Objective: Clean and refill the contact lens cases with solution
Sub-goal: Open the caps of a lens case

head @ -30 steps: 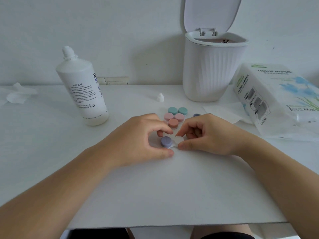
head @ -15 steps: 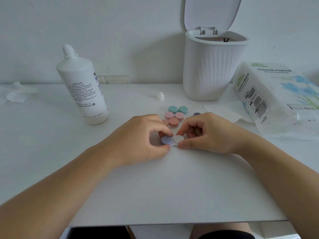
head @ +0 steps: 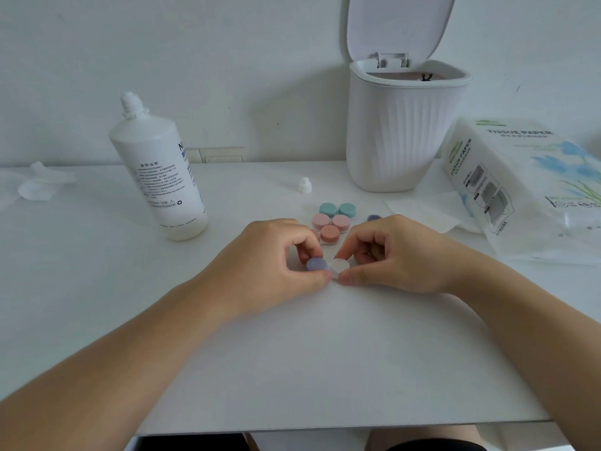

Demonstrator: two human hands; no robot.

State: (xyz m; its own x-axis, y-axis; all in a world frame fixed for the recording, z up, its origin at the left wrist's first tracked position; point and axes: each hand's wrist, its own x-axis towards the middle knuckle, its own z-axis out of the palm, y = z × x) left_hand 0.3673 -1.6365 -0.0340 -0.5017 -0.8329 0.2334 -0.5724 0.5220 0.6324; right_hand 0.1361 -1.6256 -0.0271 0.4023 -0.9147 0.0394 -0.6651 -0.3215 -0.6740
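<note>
Purple cap (head: 316, 264) pinched in left hand (head: 273, 258) grip, right hand (head: 390, 255) grip pinching white case (head: 340, 265)

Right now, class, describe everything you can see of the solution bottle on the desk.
The solution bottle is a tall white plastic cylinder with rounded shoulders and a narrow, uncapped nozzle at the top. Small dark print and symbols cover its side, with a strip of blue lettering at the right edge. It stands on the white table, looking tilted in this wide view, left of the coloured cases. Neither hand touches it. A small white cap lies apart, to its right.
</note>
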